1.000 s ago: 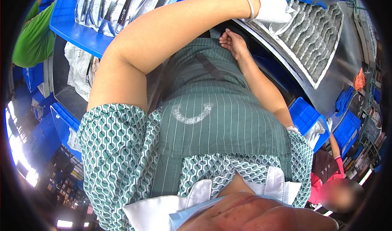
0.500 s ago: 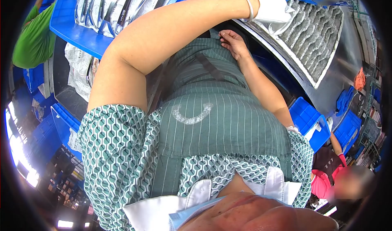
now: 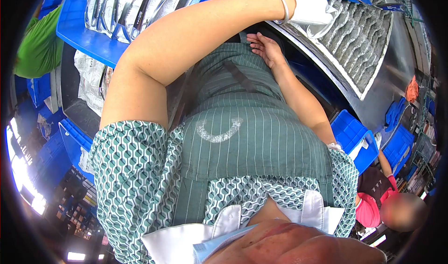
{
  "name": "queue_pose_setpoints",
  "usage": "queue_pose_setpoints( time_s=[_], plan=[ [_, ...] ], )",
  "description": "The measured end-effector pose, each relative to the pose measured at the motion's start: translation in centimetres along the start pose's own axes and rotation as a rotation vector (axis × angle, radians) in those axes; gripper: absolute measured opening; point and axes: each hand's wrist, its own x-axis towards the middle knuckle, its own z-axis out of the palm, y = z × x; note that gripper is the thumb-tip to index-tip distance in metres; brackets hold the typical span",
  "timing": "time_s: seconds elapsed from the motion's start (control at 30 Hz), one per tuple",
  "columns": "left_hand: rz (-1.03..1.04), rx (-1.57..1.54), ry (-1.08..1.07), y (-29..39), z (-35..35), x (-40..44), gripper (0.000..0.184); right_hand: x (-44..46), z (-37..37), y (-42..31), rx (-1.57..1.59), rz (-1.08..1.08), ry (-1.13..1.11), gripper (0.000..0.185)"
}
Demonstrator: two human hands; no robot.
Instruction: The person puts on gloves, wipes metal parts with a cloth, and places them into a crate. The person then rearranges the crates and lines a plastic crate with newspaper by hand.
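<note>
- Your gloved left hand (image 3: 310, 12) is at the wavy grey panel (image 3: 357, 42); its grip you cannot tell.
- Your bare right hand (image 3: 267, 50) is empty, fingers loosely spread, near your apron (image 3: 261, 133).
- What is done or left on the panel does not show.
- Left of your hands, a blue bin (image 3: 77, 35) bears metal pieces (image 3: 140, 14).

Crate (image 3: 88, 44) left of mat (image 3: 357, 44)

Looks like a factory workshop: crowded with blue plastic bins (image 3: 91, 42), one loaded with shiny metal parts (image 3: 140, 12) packed among printed paper (image 3: 88, 75). Includes a metal table (image 3: 396, 65) bearing a ridged grey panel (image 3: 352, 44), plus packed shelves (image 3: 424, 147) farther off. Also includes co-workers in green (image 3: 39, 51) and pink (image 3: 368, 211), near more bins.
</note>
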Motion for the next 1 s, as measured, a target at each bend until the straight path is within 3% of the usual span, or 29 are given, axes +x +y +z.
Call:
queue_pose_setpoints(
  time_s=[0.3, 1.0],
  plan=[
    [-0.028, 0.023, 0.008, 0.2, 0.0, 0.1, 0.052, 0.5, -0.5, 0.8, -0.019, -0.056, 0.009, 0.021],
    [-0.029, 0.027, -0.009, -0.1, 0.2, 0.3, 0.053, 0.7, -0.7, 0.8, 0.132, -0.049, 0.025, 0.024]
  ],
)
